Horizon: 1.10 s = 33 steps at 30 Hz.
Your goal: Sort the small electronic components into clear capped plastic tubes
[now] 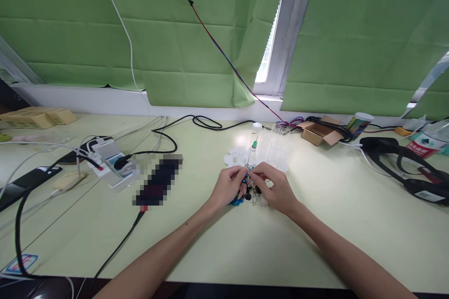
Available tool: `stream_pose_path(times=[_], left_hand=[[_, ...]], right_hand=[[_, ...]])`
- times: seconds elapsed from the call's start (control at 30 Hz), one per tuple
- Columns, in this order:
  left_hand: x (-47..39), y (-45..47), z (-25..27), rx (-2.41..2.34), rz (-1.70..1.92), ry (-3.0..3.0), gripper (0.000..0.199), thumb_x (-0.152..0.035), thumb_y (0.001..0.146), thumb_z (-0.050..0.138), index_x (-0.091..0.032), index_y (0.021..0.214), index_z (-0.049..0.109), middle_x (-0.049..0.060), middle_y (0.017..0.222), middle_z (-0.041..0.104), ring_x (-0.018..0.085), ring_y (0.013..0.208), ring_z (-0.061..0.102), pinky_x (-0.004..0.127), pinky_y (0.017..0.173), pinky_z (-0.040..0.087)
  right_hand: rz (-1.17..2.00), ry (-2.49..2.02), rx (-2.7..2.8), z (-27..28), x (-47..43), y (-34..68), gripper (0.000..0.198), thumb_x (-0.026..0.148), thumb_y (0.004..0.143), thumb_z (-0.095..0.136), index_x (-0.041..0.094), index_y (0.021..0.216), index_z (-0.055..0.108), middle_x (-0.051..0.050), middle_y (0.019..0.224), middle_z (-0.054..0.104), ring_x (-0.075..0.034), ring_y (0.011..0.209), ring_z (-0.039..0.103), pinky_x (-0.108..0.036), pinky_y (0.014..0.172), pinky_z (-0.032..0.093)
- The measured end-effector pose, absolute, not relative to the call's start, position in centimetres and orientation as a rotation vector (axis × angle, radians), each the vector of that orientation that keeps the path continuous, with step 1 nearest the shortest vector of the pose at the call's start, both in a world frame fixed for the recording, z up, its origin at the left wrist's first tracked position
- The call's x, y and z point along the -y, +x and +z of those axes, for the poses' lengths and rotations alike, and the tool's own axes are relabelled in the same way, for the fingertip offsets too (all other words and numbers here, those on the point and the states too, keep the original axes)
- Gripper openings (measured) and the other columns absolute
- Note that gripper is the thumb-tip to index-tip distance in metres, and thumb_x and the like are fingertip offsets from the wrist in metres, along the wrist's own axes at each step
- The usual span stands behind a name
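Observation:
My left hand [229, 185] and my right hand [276, 187] meet over the middle of the table, fingertips close together in a pinch. Something small, partly blue, shows between the left fingers, but its kind is too tiny to make out. What the right fingers pinch is hidden. Beneath the left hand lies a cluster of small shiny blue pieces [236, 201]. Small black round pieces [248, 195] sit under the fingers. Just beyond are white round discs [228, 160], a green-tipped dispensing needle [254, 144] and a clear plastic box [278, 155].
A white-capped small container [257, 127] stands behind the hands. An open cardboard box [317, 131] and a printed can [359, 124] are at the back right, near a black headset [403, 168]. To the left lie a white power adapter [114, 163], a blurred dark device [158, 181] and several cables.

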<state>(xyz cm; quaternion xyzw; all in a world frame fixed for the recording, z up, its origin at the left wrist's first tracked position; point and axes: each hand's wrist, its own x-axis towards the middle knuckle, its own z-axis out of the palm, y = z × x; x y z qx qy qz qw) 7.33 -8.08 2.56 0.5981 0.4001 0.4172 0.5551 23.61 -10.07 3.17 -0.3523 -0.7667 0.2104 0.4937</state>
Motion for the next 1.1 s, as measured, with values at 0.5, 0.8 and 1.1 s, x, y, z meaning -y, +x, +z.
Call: stream_pose_path(times=[0.5, 0.8, 1.1], left_hand=[[8.41, 7.33, 3.07, -0.921, 0.999, 1.464, 0.038, -0.049, 0.090, 0.052, -0.017, 0.070, 0.055, -0.003, 0.049, 0.051, 0.009, 0.040, 0.045, 0.023, 0.046, 0.037], [8.22, 7.37, 2.64, -0.935, 1.041, 1.447, 0.038, -0.051, 0.088, 0.055, -0.017, 0.072, 0.059, -0.002, 0.052, 0.055, 0.010, 0.042, 0.047, 0.023, 0.046, 0.037], [8.16, 7.42, 2.97, -0.930, 1.031, 1.382, 0.039, -0.052, 0.086, 0.059, -0.016, 0.072, 0.060, -0.001, 0.051, 0.056, 0.009, 0.040, 0.045, 0.023, 0.045, 0.036]], right_hand=[[0.757, -0.854, 1.786, 3.16, 10.31, 23.45, 0.018, 0.035, 0.097, 0.050, 0.021, 0.089, 0.059, -0.003, 0.077, 0.061, -0.016, 0.063, 0.058, -0.031, 0.060, 0.053], [0.993, -0.822, 1.667, 3.12, 10.34, 23.20, 0.019, 0.038, 0.096, 0.054, 0.021, 0.090, 0.059, 0.000, 0.066, 0.062, -0.015, 0.056, 0.059, -0.029, 0.054, 0.050], [1.117, -0.788, 1.564, 2.87, 10.17, 23.06, 0.022, 0.044, 0.095, 0.055, 0.022, 0.090, 0.057, 0.001, 0.062, 0.060, -0.015, 0.053, 0.057, -0.028, 0.049, 0.047]])
